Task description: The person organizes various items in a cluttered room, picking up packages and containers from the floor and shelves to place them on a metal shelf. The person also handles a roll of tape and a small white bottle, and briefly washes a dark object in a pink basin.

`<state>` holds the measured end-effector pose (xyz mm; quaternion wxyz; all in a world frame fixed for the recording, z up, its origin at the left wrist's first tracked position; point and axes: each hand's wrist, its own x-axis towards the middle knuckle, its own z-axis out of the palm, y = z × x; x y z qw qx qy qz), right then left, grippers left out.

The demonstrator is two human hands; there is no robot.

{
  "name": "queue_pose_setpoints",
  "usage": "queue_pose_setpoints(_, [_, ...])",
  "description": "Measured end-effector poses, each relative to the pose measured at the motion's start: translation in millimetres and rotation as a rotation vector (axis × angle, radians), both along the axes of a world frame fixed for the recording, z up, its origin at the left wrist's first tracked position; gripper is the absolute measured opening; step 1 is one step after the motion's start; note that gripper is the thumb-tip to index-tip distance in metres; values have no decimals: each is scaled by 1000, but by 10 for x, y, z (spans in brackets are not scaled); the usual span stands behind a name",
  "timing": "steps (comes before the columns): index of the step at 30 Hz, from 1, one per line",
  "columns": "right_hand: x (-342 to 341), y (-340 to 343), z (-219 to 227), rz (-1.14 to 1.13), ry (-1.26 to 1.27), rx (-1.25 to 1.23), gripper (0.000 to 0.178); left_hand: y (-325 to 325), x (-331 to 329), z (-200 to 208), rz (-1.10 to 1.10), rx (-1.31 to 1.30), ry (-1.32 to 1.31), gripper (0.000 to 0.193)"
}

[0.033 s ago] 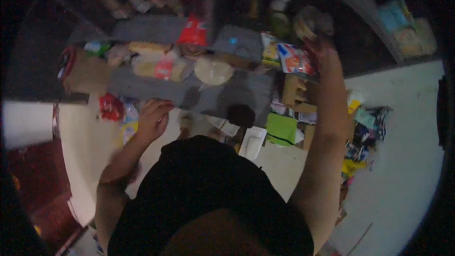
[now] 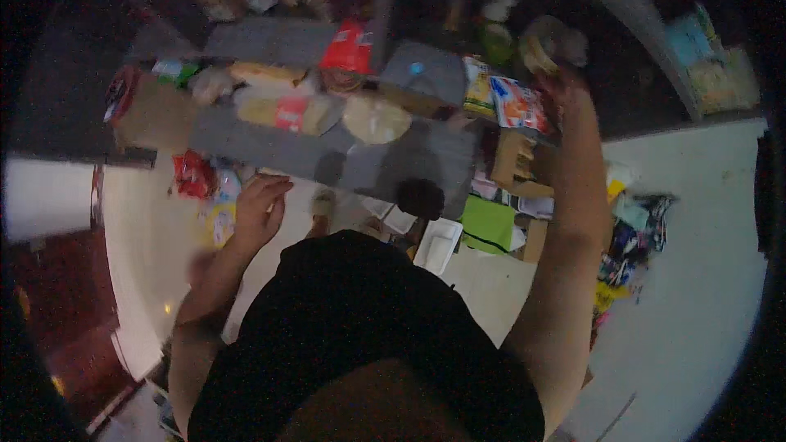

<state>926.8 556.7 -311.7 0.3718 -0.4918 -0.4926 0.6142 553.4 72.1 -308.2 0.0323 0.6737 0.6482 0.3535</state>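
Head view: I'm watching the left hand (image 2: 262, 209) hanging left of centre, by the near edge of the grey surface (image 2: 270, 146), its forearm slanting up from the lower left. The elbow is bending, the fingers are curling loosely, and it's looking unladen to me. Over on the right side, the right arm (image 2: 577, 196) is lying long and nearly straight, with the right hand (image 2: 566, 92) sitting in the upper right. Just beside it, also upper right, a white, red and blue pouch (image 2: 516, 104) is standing out; dimness and blur are keeping me from telling whether the fingers are grasping it. On labels, I'm picking out coloured print on that pouch, a yellow-and-white packet (image 2: 478, 88) next to it, and a pinkish-red band on a long pale pack (image 2: 291, 113), upper left of centre; the lettering is blurring beyond reading.
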Motion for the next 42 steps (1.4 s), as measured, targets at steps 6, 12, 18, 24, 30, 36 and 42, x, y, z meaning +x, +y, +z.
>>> queue_pose_setpoints(6, [86, 542, -58, -69, -390, 52, 47, -1093, 151, -104, 469, 68, -141, 23])
queue_pose_setpoints(12, [85, 211, 298, -166, -27, -180, 36, -1344, 82, -192, 476, 79, -174, 22])
queue_pose_setpoints(18, [-29, -729, 531, -154, -3, -256, 29, -1358, -235, -331, 400, 32, -284, 21])
queue_pose_setpoints(24, [292, -1901, 549, 176, 148, -214, 32, -1074, -514, -416, 191, -104, -464, 25])
queue_pose_setpoints(30, [-821, -3098, 566, -16, -111, -319, 38, -650, -558, -489, -135, -331, -796, 45])
queue_pose_setpoints(36, [-1668, -3645, 69, 37, -85, -329, 42, 101, -419, -622, -358, -672, -1471, 68])
queue_pose_setpoints(42, [-2450, -3962, -666, 151, -89, -285, 46, 246, -621, -1037, -353, -791, -1599, 80])
